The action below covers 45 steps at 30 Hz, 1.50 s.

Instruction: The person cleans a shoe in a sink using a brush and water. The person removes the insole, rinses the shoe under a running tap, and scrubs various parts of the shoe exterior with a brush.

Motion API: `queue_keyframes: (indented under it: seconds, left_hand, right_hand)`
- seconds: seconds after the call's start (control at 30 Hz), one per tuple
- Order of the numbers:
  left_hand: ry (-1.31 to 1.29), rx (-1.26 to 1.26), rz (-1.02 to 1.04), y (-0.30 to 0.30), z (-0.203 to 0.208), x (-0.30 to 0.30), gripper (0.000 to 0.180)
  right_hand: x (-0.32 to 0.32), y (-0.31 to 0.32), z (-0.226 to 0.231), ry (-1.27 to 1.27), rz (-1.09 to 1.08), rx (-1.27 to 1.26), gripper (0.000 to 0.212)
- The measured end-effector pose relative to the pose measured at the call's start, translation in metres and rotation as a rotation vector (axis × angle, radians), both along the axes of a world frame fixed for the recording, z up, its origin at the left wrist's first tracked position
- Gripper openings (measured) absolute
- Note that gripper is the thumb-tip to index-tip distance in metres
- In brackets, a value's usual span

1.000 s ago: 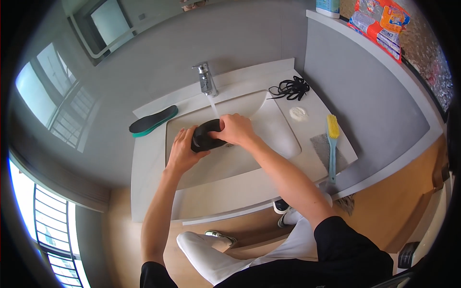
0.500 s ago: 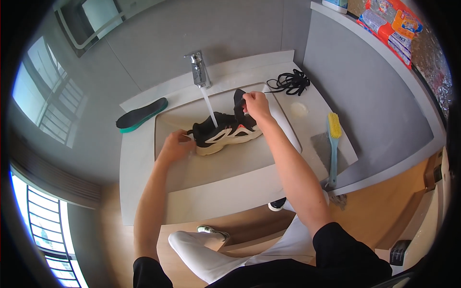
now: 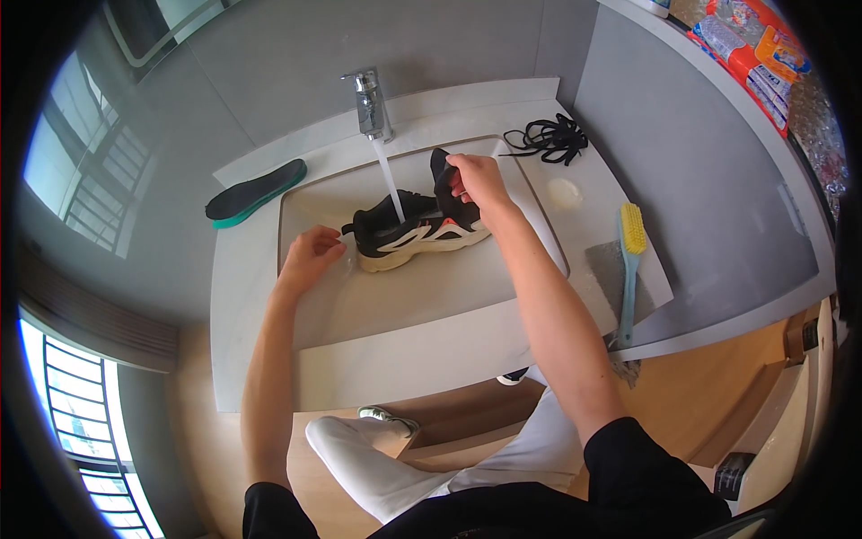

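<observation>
A black and cream sneaker (image 3: 420, 241) without laces lies in the white sink (image 3: 359, 310), its heel to the left. Water from the chrome faucet (image 3: 370, 106) runs into its opening. My right hand (image 3: 480, 187) is closed on the sneaker's black tongue (image 3: 443, 184), pulling it up from the toe end. Beside the heel, my left hand (image 3: 310, 259) holds nothing; its fingers are loosely bent, with thumb and fingertips apart, close to the heel's pull loop.
A black insole with a green underside (image 3: 256, 195) rests on the left counter. Black shoelaces (image 3: 549, 139) lie bundled at the back right. On the right are a yellow-bristled brush (image 3: 631, 260) with a blue handle and a grey cloth-like patch (image 3: 606, 269). A red package (image 3: 759, 58) sits on the ledge.
My left hand has drawn slightly left, away from the sneaker's heel. My right hand keeps its hold on the tongue. The whole view has shifted a little.
</observation>
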State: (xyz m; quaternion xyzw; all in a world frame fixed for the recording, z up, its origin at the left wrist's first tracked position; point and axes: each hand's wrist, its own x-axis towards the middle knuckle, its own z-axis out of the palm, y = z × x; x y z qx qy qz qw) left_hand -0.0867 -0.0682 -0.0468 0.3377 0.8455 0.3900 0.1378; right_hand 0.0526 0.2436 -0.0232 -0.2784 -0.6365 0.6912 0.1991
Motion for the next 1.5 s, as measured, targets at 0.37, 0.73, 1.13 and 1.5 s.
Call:
queue_keyframes:
  seconds: [0.37,0.73,1.13,1.5]
  left_hand:
    - [-0.006,-0.04,-0.005,-0.006,0.002,0.002,0.028]
    - [-0.06,0.095,-0.019,-0.004,-0.003,-0.005,0.03]
    - [-0.037,0.037,0.057,-0.004,-0.002,-0.002,0.034]
    - [0.046,0.179,0.051,0.008,0.007,0.005,0.034]
  right_hand:
    - [0.001,-0.002,0.001,-0.009,-0.041,-0.031,0.031]
    - [-0.001,-0.003,-0.002,0.007,-0.023,-0.009,0.032]
    - [-0.003,0.0,-0.007,0.064,0.051,-0.073,0.027]
    - [-0.009,-0.016,-0.003,0.486,0.428,-0.57,0.018]
